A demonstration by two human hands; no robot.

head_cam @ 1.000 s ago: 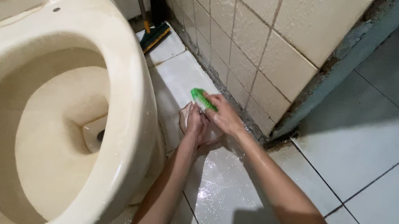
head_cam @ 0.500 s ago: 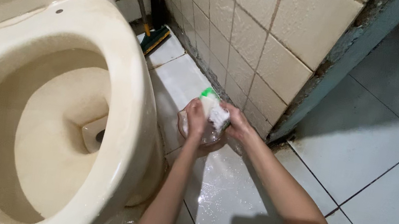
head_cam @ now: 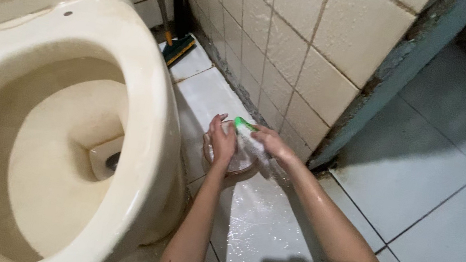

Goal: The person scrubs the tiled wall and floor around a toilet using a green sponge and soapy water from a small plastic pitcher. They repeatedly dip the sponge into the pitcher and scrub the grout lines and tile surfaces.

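My right hand (head_cam: 273, 146) grips a green scrub brush (head_cam: 246, 133) with white bristles, tilted down into a small round bowl (head_cam: 233, 167) on the wet floor beside the toilet. My left hand (head_cam: 222, 140) rests on the bowl's near rim, fingers spread over it, steadying it. White foam or powder lies in the bowl under the bristles. Both forearms reach in from the bottom of the view.
A cream toilet bowl (head_cam: 149, 98) without a seat fills the left. A beige tiled wall (head_cam: 289, 44) runs along the right of the hands. A green-headed floor brush (head_cam: 177, 47) leans in the far corner. Wet white floor tiles (head_cam: 263, 222) lie below; a blue-grey door frame (head_cam: 392, 67) stands right.
The brush has turned from green back up to bristles down and dipped into the bowl. My left hand has shifted onto the bowl's rim.
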